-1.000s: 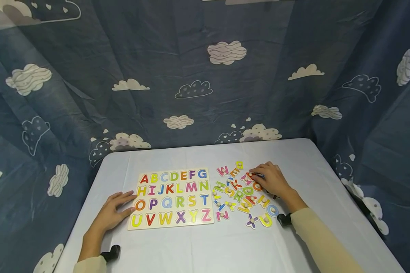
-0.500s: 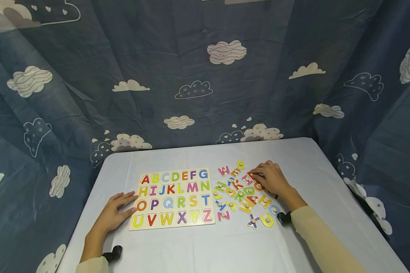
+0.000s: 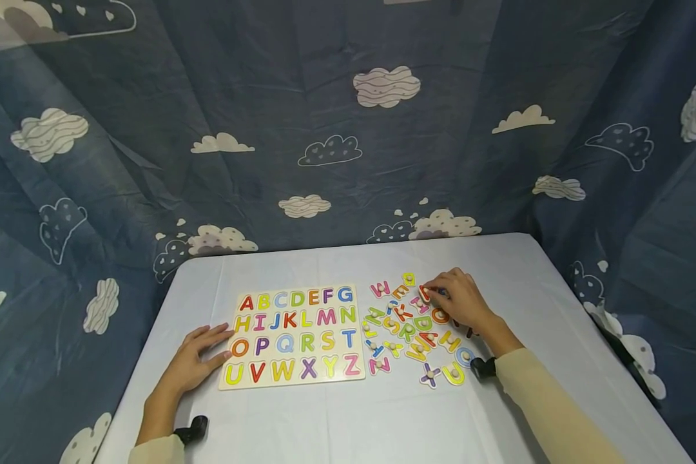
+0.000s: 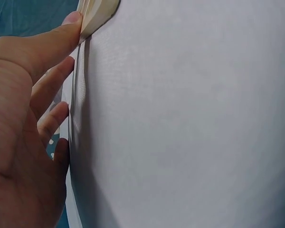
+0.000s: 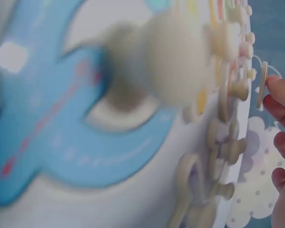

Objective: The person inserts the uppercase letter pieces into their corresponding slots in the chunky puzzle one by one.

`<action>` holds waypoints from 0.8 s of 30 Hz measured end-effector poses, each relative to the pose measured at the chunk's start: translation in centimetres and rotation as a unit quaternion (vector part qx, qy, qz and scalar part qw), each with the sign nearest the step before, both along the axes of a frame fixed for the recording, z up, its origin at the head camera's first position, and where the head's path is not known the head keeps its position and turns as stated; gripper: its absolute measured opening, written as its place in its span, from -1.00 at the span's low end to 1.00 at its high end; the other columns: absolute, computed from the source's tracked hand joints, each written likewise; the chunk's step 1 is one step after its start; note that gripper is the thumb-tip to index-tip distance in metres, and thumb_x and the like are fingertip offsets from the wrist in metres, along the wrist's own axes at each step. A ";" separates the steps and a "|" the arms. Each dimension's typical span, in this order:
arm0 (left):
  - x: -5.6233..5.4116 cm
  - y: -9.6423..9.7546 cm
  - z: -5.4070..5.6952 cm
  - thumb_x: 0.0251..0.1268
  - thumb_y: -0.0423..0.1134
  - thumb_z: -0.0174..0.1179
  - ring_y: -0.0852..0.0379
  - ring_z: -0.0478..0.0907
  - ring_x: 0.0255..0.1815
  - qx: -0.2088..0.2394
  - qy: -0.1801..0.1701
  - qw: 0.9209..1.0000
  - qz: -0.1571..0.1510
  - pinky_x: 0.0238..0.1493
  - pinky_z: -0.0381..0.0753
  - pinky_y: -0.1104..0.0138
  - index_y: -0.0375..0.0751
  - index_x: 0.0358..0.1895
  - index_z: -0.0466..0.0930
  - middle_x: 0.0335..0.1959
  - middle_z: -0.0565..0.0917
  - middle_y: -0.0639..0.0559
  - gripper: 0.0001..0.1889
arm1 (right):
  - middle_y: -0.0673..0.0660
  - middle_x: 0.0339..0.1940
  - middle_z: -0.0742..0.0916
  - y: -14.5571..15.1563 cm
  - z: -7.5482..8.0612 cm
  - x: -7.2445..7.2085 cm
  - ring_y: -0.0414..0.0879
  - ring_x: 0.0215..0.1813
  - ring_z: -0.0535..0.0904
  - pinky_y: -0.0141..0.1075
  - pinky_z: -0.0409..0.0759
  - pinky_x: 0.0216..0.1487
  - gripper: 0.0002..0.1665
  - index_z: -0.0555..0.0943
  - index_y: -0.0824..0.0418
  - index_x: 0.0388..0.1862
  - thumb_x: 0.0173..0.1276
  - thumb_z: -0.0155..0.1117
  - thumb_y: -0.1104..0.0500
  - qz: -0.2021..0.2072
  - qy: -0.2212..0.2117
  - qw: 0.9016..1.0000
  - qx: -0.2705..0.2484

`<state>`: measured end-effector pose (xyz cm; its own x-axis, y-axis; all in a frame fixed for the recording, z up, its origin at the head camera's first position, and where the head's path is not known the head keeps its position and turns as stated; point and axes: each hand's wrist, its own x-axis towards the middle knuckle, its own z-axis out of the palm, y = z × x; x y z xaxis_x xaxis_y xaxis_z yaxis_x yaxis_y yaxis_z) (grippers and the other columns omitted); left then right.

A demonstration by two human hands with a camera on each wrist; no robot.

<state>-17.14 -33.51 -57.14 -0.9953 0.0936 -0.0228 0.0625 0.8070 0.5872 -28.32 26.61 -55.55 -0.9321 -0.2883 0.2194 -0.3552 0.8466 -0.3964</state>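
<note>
Smooth wood letter board (image 3: 297, 346), glossy blue letter (image 5: 109, 166), matt knob (image 5: 175, 59), creased cloth backdrop (image 3: 429, 161)

A dark blue cloud-printed fabric curtain (image 3: 441, 167) hangs behind and along both sides of a round-cornered desk (image 3: 348, 425) under white cloth. Its prints include a cream wavy-striped cloud (image 3: 386, 87), a white-outlined speckled cloud (image 3: 330, 153) and a cream dotted cloud (image 3: 445, 225).

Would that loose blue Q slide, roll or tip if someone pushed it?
The Q would probably slide rather than roll or tip, since it lies flat on the white cloth. Its face may be slippery: up close it shows a bright glare. It should be easy to pinch and lift, given its raised knob.
</note>
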 end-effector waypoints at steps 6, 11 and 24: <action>0.1 -0.1 0.0 0.32 0.09 0.39 -0.36 0.06 0.62 0.000 0.000 1.000 0.001 0.43 0.10 -0.50 0.00 0.36 0.61 0.55 0.42 -0.08 -0.42 | 0.00 -0.15 0.79 -1.5 0.6 -0.5 -0.02 0.04 0.52 0.01 0.44 0.13 -0.76 0.79 0.07 0.03 0.44 0.41 0.07 0.019 0.000 1.000 -0.013; 0.0 -0.2 -0.2 0.32 0.06 0.39 -0.33 0.03 0.63 0.004 -0.010 1.000 0.006 0.43 0.09 -0.50 0.03 0.37 0.60 0.56 0.40 -0.05 -0.43 | -0.03 -0.15 0.78 -3.3 0.7 -1.1 -0.06 0.01 0.52 0.03 0.47 0.20 -0.75 0.79 0.05 0.05 0.45 0.40 0.05 0.036 0.001 0.999 -0.025; 0.0 -0.4 -0.5 0.34 0.04 0.38 -0.28 -0.03 0.67 0.027 -0.020 0.999 0.018 0.46 0.04 -0.50 0.08 0.40 0.57 0.59 0.37 0.00 -0.42 | -0.08 -0.22 0.76 -11.0 1.9 -2.5 0.02 -0.07 0.55 -0.07 0.46 0.08 -0.78 0.80 0.05 0.00 0.46 0.39 0.06 0.092 0.016 0.994 -0.058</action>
<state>-17.18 -33.88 -57.68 -0.9965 0.0604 -0.0581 0.0102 0.7758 0.6310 -30.86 15.60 -53.70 -0.8583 -0.4235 0.2899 -0.5132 0.7158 -0.4736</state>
